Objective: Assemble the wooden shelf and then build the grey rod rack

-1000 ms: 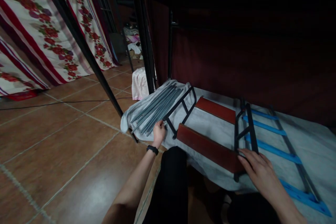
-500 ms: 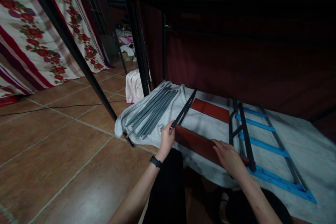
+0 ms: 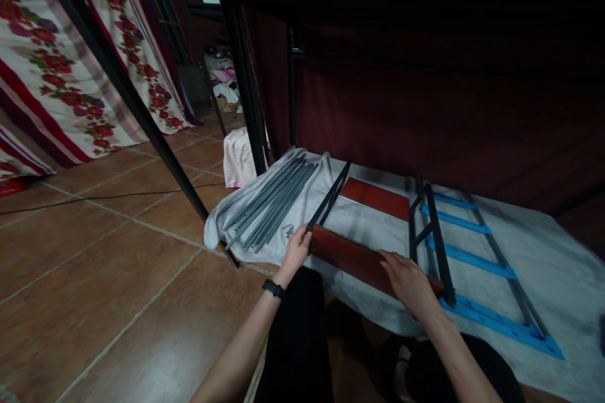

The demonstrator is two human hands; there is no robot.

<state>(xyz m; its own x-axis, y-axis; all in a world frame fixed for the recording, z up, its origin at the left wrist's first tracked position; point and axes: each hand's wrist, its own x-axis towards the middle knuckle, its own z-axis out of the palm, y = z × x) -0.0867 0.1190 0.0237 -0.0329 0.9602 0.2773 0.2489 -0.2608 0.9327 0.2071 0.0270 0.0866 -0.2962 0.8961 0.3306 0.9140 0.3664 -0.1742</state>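
My left hand point(image 3: 296, 252) is closed round the left end of a reddish-brown wooden slat point(image 3: 347, 255) where a black metal frame piece point(image 3: 329, 196) meets it. My right hand point(image 3: 410, 283) lies over the same slat near its right end, fingers curled on it, beside a second upright black frame piece point(image 3: 435, 240). A second reddish slat point(image 3: 375, 198) lies further back between the two frames. All of it rests on a white cloth point(image 3: 534, 252) on a low surface.
A bundle of grey metal rods point(image 3: 271, 203) and a few small screws point(image 3: 287, 229) lie on the cloth at the left. A black ladder-like frame with blue rungs point(image 3: 477, 264) lies at the right. Black bed posts point(image 3: 243, 88), floral curtains point(image 3: 57, 69) and tiled floor point(image 3: 104, 277) lie to the left.
My left hand left the grey rods and took hold of the near slat's left end. My right hand slid from the frame's right end onto the slat. The left frame piece folded flat.
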